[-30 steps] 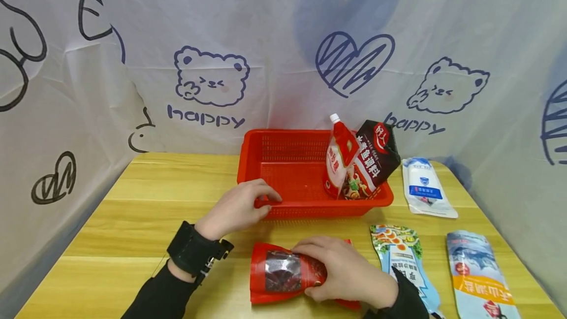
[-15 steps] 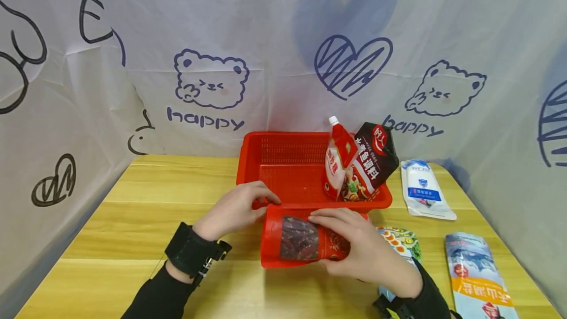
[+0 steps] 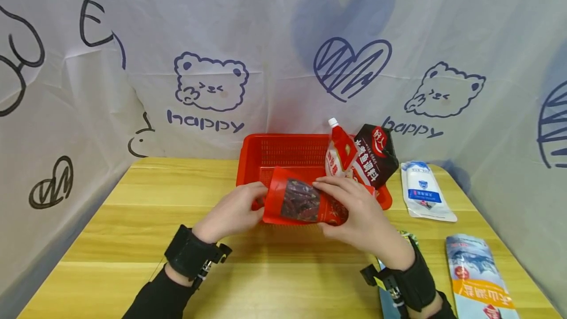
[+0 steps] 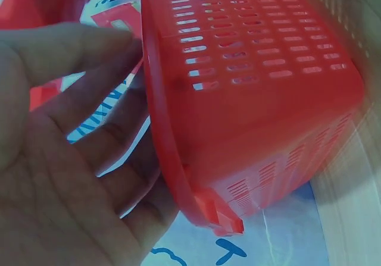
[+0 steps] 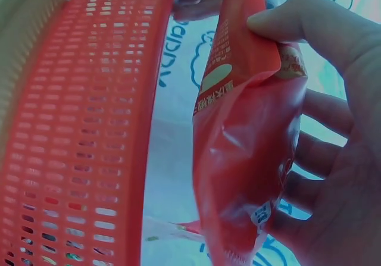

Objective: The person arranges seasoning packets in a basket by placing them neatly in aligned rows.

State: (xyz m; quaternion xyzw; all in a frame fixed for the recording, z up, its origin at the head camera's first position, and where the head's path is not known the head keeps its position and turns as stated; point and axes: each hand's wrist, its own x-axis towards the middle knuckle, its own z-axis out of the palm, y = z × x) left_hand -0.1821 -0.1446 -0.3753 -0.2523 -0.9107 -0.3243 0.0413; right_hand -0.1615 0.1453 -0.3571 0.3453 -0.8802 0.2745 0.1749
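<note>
My left hand (image 3: 232, 213) holds the front left rim of the red plastic basket (image 3: 254, 149). In the left wrist view its fingers reach to the basket's rim (image 4: 156, 93), some tips hidden behind it. My right hand (image 3: 361, 215) grips a red bag of dried chilies (image 3: 300, 201), thumb on one face and fingers on the other. The chili bag is held up over the basket's front edge, its clear window facing up. In the right wrist view the bag (image 5: 244, 135) is apart from the basket's slotted wall (image 5: 89, 99).
Inside the basket, at right, stand a red-and-white spouted pouch (image 3: 338, 149) and a dark seasoning packet (image 3: 376, 154). On the table at right lie a white-and-blue packet (image 3: 425, 191) and a blue-and-orange pouch (image 3: 480, 279). A blue pouch (image 3: 389, 304) is mostly hidden under my right forearm.
My right hand has lifted the chili bag off the table and carried it forward to above the basket's front edge. My left hand has stayed at the rim.
</note>
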